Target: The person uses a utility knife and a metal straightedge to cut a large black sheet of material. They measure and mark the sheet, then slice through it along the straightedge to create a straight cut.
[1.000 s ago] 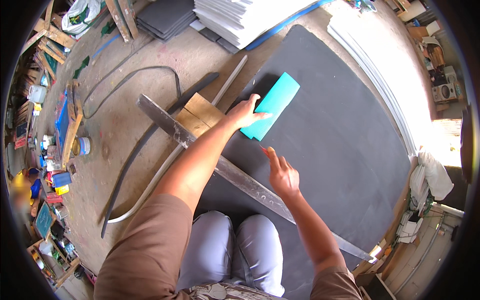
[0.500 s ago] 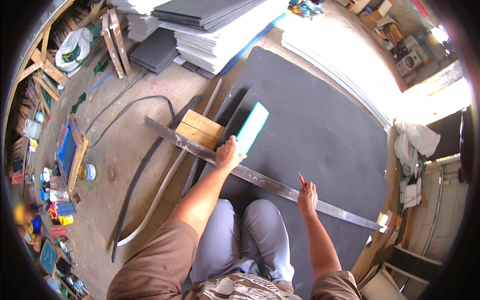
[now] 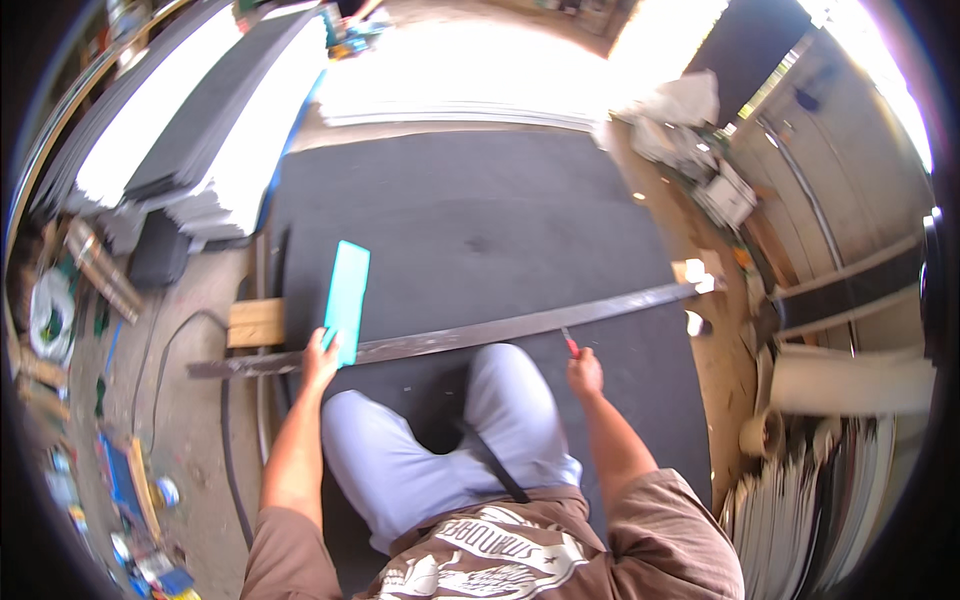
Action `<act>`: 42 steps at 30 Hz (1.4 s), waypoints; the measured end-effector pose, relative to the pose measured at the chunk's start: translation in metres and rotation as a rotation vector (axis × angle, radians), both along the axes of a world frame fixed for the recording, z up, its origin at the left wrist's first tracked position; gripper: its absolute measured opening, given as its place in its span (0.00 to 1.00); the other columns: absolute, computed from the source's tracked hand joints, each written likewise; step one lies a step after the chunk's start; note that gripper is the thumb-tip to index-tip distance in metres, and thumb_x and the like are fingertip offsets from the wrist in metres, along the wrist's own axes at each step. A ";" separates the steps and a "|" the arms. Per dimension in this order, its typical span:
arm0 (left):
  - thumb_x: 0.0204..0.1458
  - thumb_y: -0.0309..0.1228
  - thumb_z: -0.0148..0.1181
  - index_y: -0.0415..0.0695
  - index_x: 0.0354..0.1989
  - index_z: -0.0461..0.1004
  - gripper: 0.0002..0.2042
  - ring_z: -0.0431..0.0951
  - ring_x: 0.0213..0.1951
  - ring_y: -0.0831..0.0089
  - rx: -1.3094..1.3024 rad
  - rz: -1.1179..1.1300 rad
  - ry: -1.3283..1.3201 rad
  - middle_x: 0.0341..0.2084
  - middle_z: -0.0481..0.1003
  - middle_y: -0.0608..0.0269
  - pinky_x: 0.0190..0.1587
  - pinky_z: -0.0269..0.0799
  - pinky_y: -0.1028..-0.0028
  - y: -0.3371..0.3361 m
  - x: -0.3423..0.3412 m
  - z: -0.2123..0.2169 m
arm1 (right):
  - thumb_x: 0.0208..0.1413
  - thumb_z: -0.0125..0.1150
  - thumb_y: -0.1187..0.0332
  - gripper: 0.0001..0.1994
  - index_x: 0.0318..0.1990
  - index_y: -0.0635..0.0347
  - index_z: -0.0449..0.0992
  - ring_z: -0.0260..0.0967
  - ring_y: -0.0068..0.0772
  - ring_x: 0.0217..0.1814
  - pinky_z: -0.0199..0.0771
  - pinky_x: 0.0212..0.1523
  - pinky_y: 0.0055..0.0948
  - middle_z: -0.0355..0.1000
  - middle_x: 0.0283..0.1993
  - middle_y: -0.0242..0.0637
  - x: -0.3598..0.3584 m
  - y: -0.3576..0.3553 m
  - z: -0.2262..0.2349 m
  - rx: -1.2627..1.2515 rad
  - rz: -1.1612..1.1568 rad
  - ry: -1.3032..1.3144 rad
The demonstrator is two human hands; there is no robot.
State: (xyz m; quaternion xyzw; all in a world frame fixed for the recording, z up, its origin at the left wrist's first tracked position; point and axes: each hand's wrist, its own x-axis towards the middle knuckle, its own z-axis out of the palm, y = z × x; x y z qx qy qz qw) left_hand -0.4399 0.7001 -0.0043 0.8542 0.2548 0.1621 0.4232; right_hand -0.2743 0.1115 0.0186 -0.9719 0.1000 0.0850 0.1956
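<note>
Long flat metal straightedge (image 3: 470,335) lay across the big dark grey sheet (image 3: 470,230), running from the wooden block (image 3: 255,322) at its left end to past the sheet's right edge. Teal rectangular block (image 3: 346,298), smooth and flat, stood across the straightedge's left part, lower end at the bar. Left hand (image 3: 320,362) pressed on the bar just below that teal block, fingers spread flat, gripping nothing. Right hand (image 3: 585,372) sat just below the bar's middle-right, fingers closed round a red-handled knife (image 3: 569,344), tip touching the bar's lower edge. Person's knees in light trousers lay betw. the two hands, right under the bar.

Left of the wooden block: black cable (image 3: 170,345) curling on the concrete floor, stacked white and grey sheets (image 3: 190,150) above it. Right of the bar's far end: cardboard rolls (image 3: 850,385), clutter.

Vs 0.5 s ago: bar looked more level in view, teal block more upright, and right hand had moved in from the right end toward the middle.
</note>
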 end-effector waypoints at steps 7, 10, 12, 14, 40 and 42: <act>0.65 0.48 0.64 0.38 0.44 0.80 0.21 0.80 0.35 0.74 -0.130 -0.405 0.039 0.30 0.81 0.57 0.41 0.76 0.66 -0.180 0.079 0.091 | 0.57 0.71 0.59 0.23 0.53 0.60 0.70 0.76 0.60 0.59 0.77 0.57 0.55 0.77 0.55 0.55 -0.032 -0.098 -0.017 0.063 -0.171 0.052; 0.65 0.46 0.65 0.36 0.46 0.80 0.21 0.79 0.35 0.76 -0.164 -0.564 0.091 0.31 0.81 0.59 0.41 0.76 0.67 -0.254 0.115 0.102 | 0.60 0.71 0.56 0.24 0.54 0.61 0.70 0.76 0.58 0.61 0.78 0.58 0.54 0.78 0.56 0.52 -0.051 -0.114 -0.012 0.066 -0.276 0.200; 0.66 0.47 0.63 0.36 0.45 0.80 0.21 0.78 0.35 0.78 -0.264 -0.647 0.079 0.30 0.80 0.61 0.40 0.75 0.68 -0.304 0.137 0.094 | 0.60 0.72 0.56 0.24 0.55 0.62 0.70 0.77 0.58 0.61 0.78 0.58 0.54 0.78 0.56 0.51 -0.066 -0.132 -0.016 0.063 -0.343 0.225; 0.66 0.46 0.63 0.36 0.45 0.80 0.21 0.78 0.35 0.78 -0.314 -0.691 0.069 0.31 0.81 0.60 0.41 0.75 0.69 -0.356 0.151 0.085 | 0.58 0.73 0.56 0.25 0.54 0.62 0.71 0.77 0.58 0.60 0.76 0.60 0.53 0.79 0.54 0.53 -0.080 -0.154 -0.024 0.057 -0.401 0.221; 0.61 0.56 0.62 0.48 0.56 0.82 0.26 0.71 0.62 0.52 0.206 -0.882 0.045 0.50 0.81 0.54 0.68 0.60 0.53 -0.448 0.153 0.104 | 0.36 0.86 0.64 0.52 0.70 0.65 0.59 0.73 0.48 0.58 0.75 0.59 0.50 0.71 0.60 0.47 -0.009 -0.164 -0.009 0.754 -0.780 -0.186; 0.60 0.54 0.63 0.48 0.52 0.83 0.23 0.73 0.60 0.52 0.190 -0.713 0.037 0.50 0.81 0.54 0.67 0.62 0.52 -0.395 0.155 0.107 | 0.41 0.82 0.66 0.58 0.78 0.62 0.47 0.70 0.51 0.65 0.72 0.66 0.48 0.68 0.66 0.50 -0.015 -0.189 -0.029 0.702 -0.762 -0.152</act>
